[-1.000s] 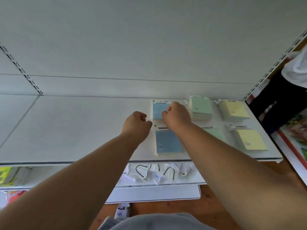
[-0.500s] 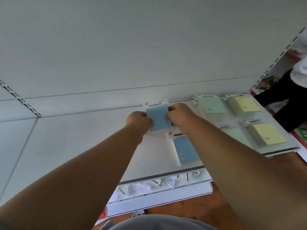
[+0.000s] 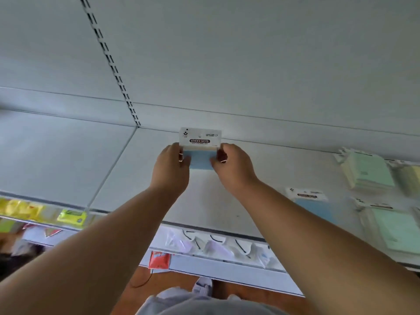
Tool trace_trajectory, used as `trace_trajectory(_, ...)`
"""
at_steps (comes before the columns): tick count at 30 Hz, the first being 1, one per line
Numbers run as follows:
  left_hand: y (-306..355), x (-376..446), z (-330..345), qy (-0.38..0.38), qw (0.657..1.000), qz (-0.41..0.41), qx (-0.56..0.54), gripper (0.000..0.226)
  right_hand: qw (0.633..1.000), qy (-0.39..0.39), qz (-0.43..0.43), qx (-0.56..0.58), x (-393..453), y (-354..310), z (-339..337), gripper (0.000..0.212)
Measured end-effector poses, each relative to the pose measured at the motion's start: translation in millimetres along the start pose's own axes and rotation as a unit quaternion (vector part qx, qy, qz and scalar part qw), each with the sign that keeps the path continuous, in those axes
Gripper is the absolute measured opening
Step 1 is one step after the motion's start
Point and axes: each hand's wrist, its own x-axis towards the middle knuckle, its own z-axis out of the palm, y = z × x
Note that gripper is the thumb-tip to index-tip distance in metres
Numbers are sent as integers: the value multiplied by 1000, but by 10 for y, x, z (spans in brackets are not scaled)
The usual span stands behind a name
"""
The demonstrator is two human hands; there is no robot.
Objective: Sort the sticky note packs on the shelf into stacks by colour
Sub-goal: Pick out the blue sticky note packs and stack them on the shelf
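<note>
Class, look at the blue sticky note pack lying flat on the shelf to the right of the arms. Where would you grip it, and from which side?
Probably by its two long side edges, coming from above and in front. The flat blue sticky note pack lies face up on the white shelf, white header card toward the back, so its sides are free for a pinch.

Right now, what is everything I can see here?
held sticky note pack: one, blue with white header, gripped by both hands above the shelf.
blue pack: one, lying on the shelf, right of the arms.
green packs: a stack at the back right; more nearer the front edge.
yellow packs: partly cut off at the right edge.
shelf: white, bare on the left.
lower shelf goods: clear bags, blurred.
left hand: grips the pack's left edge.
right hand: grips its right edge.
</note>
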Motion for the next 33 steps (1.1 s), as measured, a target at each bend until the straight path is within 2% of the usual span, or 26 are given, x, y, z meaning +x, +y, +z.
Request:
trace_trajectory(4,-166,43,-108,8,1000,-11,5,20,1000,12,-18,1,-6,-123,198,18)
trace_trajectory(8,-265,178,-159,-6,1000,1,4,21,999,43,5,7,0,-188,313,17)
trace_trajectory(14,-506,552,-363,13,999,34,-21,16,996,78,34,11,278,-457,558,19)
trace_trajectory(17,-684,659,-361,-44,998,41,8,15,996,46,68,-25,333,-493,754,18)
trace_trajectory(19,-772,716,-345,-83,995,47,30,13,994,56,80,-42,331,-509,845,19)
trace_trajectory(22,-796,815,-373,-90,994,59,33,12,992,89,68,-62,347,-557,875,21)
trace_trajectory(25,-805,910,-394,-116,990,69,37,17,991,72,85,-78,391,-580,885,25)
trace_trajectory(28,-820,977,-430,-107,992,59,13,12,991,70,95,-67,458,-628,898,14)
trace_trajectory(30,-853,1035,-478,-105,994,22,-24,33,990,57,122,-37,517,-710,886,33)
trace_trajectory(33,-950,1173,-500,-157,987,6,23,40,983,-7,184,-21,645,-777,899,45)
